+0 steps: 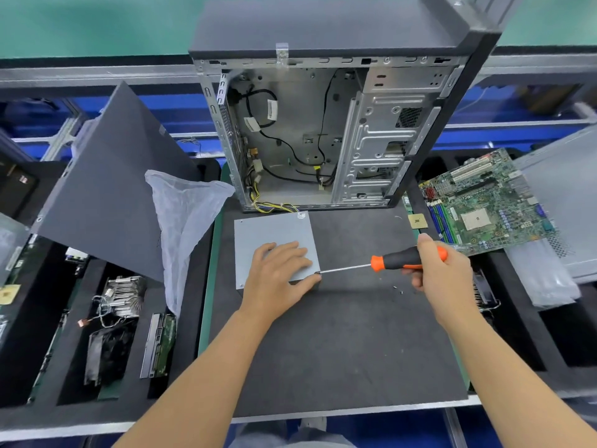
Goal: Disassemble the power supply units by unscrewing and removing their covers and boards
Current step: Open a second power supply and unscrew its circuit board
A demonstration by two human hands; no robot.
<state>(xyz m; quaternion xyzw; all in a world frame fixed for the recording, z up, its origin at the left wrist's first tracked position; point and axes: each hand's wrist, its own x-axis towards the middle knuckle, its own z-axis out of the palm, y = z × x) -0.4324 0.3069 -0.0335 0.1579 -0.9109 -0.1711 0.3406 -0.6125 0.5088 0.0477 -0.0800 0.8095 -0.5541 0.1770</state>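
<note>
Power supply unit [274, 247], a plain grey metal box, lies flat on the dark worktop [339, 344] in the middle of the frame, just in front of the gutted computer case [323, 134], its yellow and black cable bundle [274, 206] running back into the case. Left hand [280, 277] rests on the lid with fingers spread and fairly straight, thumb at the lower right corner, pressing the box steady. Right hand [441, 273] has its grip clamped round the orange and black handle of a screwdriver [384, 262], whose tip meets the side of the box at that same corner. Cover appears in place, so the job looks early: a side screw is being worked, and lifting the lid and removing the board inside seem left to do. Tiny specks [398, 289] near the right hand may be loose screws, too small to tell.
</note>
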